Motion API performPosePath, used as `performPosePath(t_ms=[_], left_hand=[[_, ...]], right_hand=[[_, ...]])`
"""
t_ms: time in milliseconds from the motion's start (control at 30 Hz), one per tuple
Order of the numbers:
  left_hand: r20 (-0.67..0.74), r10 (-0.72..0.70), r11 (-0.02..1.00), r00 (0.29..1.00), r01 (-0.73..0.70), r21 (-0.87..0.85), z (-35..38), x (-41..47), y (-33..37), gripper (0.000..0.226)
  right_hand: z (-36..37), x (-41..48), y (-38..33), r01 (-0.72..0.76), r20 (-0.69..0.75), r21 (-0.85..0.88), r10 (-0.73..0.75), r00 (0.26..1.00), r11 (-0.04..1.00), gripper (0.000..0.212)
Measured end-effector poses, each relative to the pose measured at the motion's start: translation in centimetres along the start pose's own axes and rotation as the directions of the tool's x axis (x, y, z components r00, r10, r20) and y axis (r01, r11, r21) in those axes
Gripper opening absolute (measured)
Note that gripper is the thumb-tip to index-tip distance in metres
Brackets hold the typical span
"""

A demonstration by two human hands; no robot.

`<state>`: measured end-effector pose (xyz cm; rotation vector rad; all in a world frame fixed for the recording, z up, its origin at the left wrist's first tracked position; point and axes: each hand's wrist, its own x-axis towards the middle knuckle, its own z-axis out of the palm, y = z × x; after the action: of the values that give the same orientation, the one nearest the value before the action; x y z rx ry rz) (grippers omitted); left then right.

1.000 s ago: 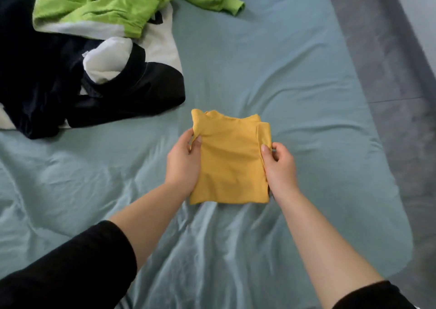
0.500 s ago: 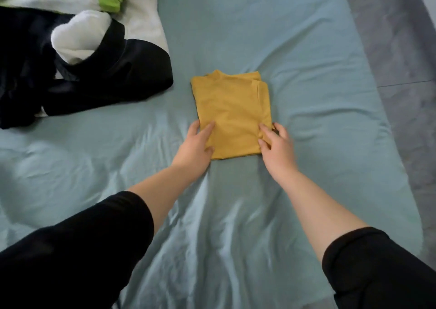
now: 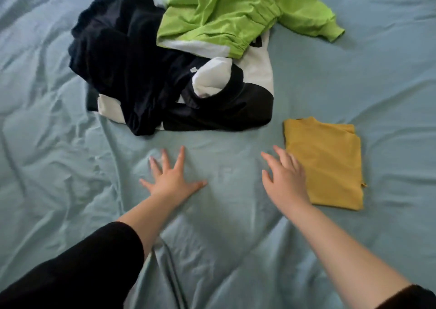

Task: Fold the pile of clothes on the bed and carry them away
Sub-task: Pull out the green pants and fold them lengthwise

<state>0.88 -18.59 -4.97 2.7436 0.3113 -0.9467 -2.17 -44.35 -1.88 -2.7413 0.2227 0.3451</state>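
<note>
Head view: yellow shirt (image 3: 328,162) just beside right hand (image 3: 286,181); left hand (image 3: 171,179) apart; both hands splayed, empty.

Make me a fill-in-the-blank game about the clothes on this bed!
1. The folded shirt next to the right hand is ____ in colour.
2. The jacket on top of the unfolded pile is bright ____.
3. The left hand is spread open over the blue-grey ____.
4. Only ____ garment lies neatly folded.

Missing words: yellow; green; sheet; one.
</note>
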Motion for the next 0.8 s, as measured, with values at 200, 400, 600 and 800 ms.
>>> performPosePath(t_ms=[200, 400, 600, 800], left_hand=[[0.171, -0.017, 0.997, 0.985, 0.003, 0.078, -2.5, 2.5, -1.1, 0.135], [0.185, 0.018, 0.994, 0.983, -0.038, 0.102, -2.9, 2.8, -1.3, 0.132], [0.204, 0.043, 0.996, 0.978, -0.057, 0.065, -2.8, 3.0, -1.6, 0.130], [0.240, 0.034, 0.997, 0.970, -0.048, 0.054, -3.4, 3.0, -1.6, 0.127]], right_hand=[[-2.0, 8.3, -9.4, 0.254, -0.232, 0.037, -0.239, 0.943, 0.966, 0.038], [-3.0, 16.6, -14.7, 0.219, -0.082, -0.203, -0.239, 0.967, 0.954, 0.044], [0.4, 15.8, -14.1, 0.064, 0.113, -0.215, -0.040, 0.993, 0.975, 0.019], [1.1, 13.2, -13.6, 0.096, 0.234, -0.199, -0.047, 0.971, 0.975, 0.016]])
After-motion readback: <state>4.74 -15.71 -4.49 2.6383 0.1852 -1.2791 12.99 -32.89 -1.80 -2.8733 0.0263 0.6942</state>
